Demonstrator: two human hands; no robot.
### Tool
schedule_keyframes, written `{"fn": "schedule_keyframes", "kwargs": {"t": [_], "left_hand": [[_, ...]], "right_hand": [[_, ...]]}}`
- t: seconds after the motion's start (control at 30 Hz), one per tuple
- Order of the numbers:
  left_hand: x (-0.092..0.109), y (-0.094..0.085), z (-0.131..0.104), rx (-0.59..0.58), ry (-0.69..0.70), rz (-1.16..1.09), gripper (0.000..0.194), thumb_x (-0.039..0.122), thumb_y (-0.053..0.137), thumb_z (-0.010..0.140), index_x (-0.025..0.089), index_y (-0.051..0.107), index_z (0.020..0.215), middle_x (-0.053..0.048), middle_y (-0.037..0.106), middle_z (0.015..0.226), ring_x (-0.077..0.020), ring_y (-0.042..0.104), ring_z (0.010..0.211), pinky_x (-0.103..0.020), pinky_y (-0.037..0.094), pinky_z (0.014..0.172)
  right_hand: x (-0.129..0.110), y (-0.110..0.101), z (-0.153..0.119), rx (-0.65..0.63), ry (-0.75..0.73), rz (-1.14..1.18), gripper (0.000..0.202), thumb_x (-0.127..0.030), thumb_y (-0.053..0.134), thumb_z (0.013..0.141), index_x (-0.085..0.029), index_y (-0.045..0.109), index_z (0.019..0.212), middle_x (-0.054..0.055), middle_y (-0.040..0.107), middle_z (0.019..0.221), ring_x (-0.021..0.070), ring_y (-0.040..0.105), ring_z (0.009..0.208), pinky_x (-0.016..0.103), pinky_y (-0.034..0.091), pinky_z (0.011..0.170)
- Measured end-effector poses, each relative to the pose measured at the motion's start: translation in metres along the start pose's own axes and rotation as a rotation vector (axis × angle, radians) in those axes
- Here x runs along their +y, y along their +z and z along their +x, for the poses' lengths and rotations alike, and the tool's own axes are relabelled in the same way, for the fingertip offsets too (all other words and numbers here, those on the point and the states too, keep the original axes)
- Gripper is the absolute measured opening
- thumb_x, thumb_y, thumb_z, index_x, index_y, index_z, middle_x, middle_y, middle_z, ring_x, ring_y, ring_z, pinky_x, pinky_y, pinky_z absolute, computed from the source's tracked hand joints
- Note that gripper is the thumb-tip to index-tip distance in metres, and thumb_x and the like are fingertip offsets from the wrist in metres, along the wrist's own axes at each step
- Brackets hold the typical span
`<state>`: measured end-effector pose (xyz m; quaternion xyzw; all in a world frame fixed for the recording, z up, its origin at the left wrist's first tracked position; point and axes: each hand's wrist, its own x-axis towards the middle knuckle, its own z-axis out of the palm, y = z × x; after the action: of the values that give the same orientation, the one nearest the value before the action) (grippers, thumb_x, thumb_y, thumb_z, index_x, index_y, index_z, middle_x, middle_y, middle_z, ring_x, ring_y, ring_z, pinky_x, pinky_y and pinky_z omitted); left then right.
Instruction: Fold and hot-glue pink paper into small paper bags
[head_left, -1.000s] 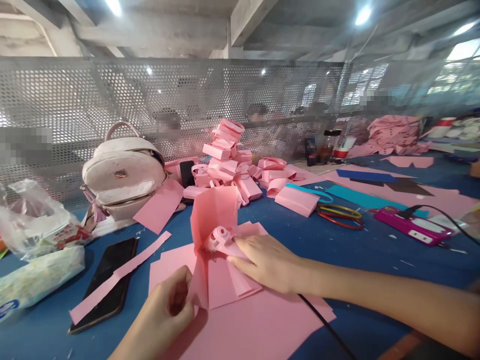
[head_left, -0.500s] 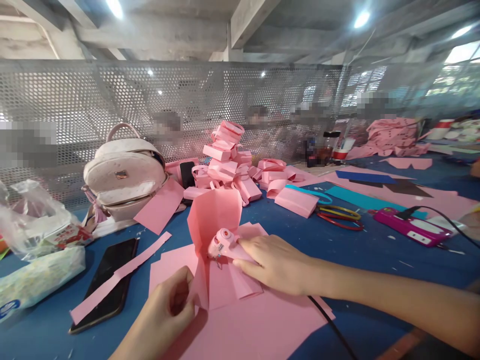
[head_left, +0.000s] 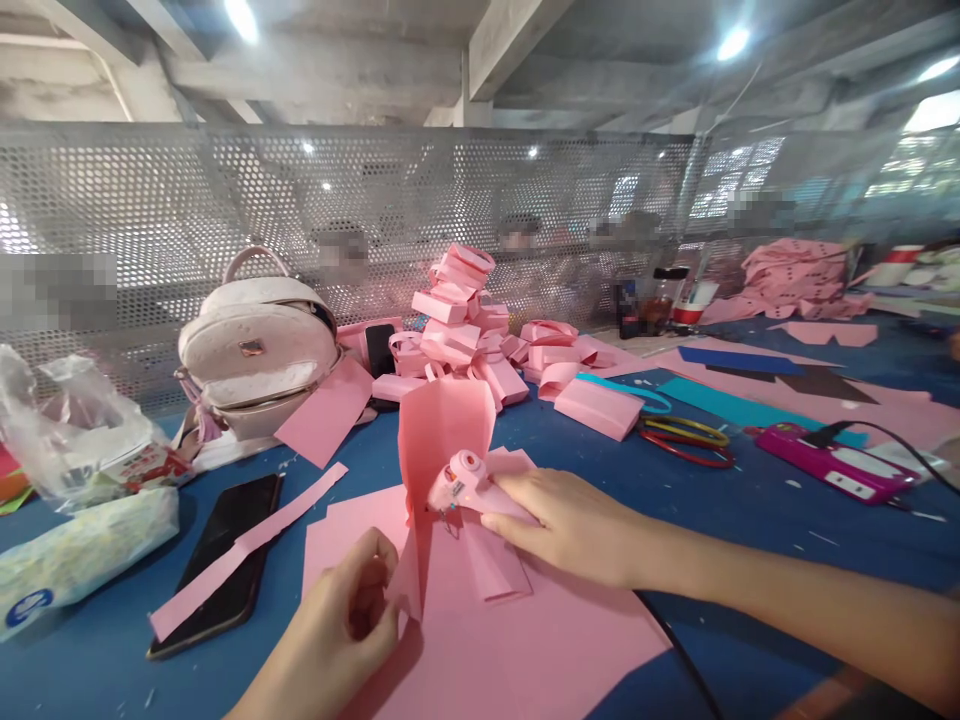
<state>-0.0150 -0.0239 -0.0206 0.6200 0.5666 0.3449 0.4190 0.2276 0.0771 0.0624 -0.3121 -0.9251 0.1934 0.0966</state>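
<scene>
A pink hot glue gun [head_left: 471,487] is gripped in my right hand [head_left: 574,525], and its black cord trails down past the wrist. Its nozzle end points left, close against a folded pink paper piece [head_left: 450,420] that stands partly upright. My left hand [head_left: 352,610] pinches the near left edge of that piece between thumb and fingers. Beneath both hands lie flat pink sheets [head_left: 510,655] on the blue table. The nozzle tip itself is hard to make out against the paper.
Left of the sheets lies a black phone [head_left: 225,565] with a pink strip across it. Behind stand a pale backpack [head_left: 259,350] and a heap of folded pink paper pieces [head_left: 454,335]. A magenta power strip [head_left: 832,462] lies right, near coloured bands [head_left: 686,440].
The glue gun has shifted slightly right within the view, along with the upright paper. The whole view has moved a little; both hands keep their holds.
</scene>
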Motion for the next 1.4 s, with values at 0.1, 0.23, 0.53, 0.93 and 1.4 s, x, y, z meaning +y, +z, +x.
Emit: {"fn": "schedule_keyframes", "kwargs": {"t": [0.1, 0.23, 0.53, 0.93, 1.4], "left_hand": [[0.002, 0.001, -0.002, 0.024, 0.000, 0.058, 0.012, 0.017, 0.053, 0.083, 0.023, 0.042, 0.084, 0.009, 0.042, 0.065, -0.0105, 0.036, 0.058, -0.022, 0.026, 0.054], [0.002, 0.002, -0.002, 0.021, -0.014, 0.104, 0.010, 0.017, 0.051, 0.083, 0.023, 0.044, 0.085, 0.008, 0.041, 0.065, -0.0110, 0.037, 0.058, -0.022, 0.027, 0.054], [0.012, 0.009, 0.001, 0.116, 0.350, 0.546, 0.010, 0.026, 0.049, 0.092, 0.023, 0.052, 0.102, 0.001, 0.058, 0.079, -0.0162, 0.056, 0.065, -0.026, 0.044, 0.058], [0.016, 0.029, 0.007, 0.104, 0.676, 0.982, 0.015, 0.022, 0.051, 0.095, 0.018, 0.060, 0.108, -0.011, 0.071, 0.101, -0.0275, 0.062, 0.081, -0.043, 0.055, 0.068], [0.029, 0.058, 0.021, 0.256, 0.850, 1.054, 0.045, 0.033, 0.045, 0.101, 0.003, 0.045, 0.134, -0.020, 0.072, 0.121, -0.0310, 0.070, 0.092, -0.043, 0.055, 0.075]], "right_hand": [[0.003, 0.002, -0.005, 0.057, -0.016, 0.081, 0.031, -0.030, 0.044, 0.103, -0.033, 0.063, 0.127, 0.000, 0.069, 0.132, 0.0248, 0.066, 0.117, 0.033, 0.048, 0.096], [0.009, 0.003, -0.014, 0.096, -0.003, 0.080, 0.031, -0.028, 0.048, 0.100, -0.028, 0.064, 0.127, 0.004, 0.071, 0.130, 0.0265, 0.067, 0.116, 0.033, 0.051, 0.094], [0.015, -0.003, -0.033, 0.207, 0.009, -0.052, 0.041, -0.028, 0.051, 0.096, -0.027, 0.061, 0.136, 0.008, 0.075, 0.123, 0.0305, 0.072, 0.109, 0.037, 0.056, 0.088], [0.030, -0.004, -0.051, 0.208, -0.013, -0.023, 0.044, -0.027, 0.050, 0.098, -0.030, 0.058, 0.141, 0.006, 0.075, 0.122, 0.0286, 0.075, 0.102, 0.036, 0.058, 0.087], [0.021, -0.008, -0.044, 0.255, -0.010, -0.191, 0.035, -0.025, 0.052, 0.096, -0.024, 0.066, 0.127, 0.008, 0.079, 0.107, 0.0268, 0.076, 0.093, 0.032, 0.056, 0.078]]}}
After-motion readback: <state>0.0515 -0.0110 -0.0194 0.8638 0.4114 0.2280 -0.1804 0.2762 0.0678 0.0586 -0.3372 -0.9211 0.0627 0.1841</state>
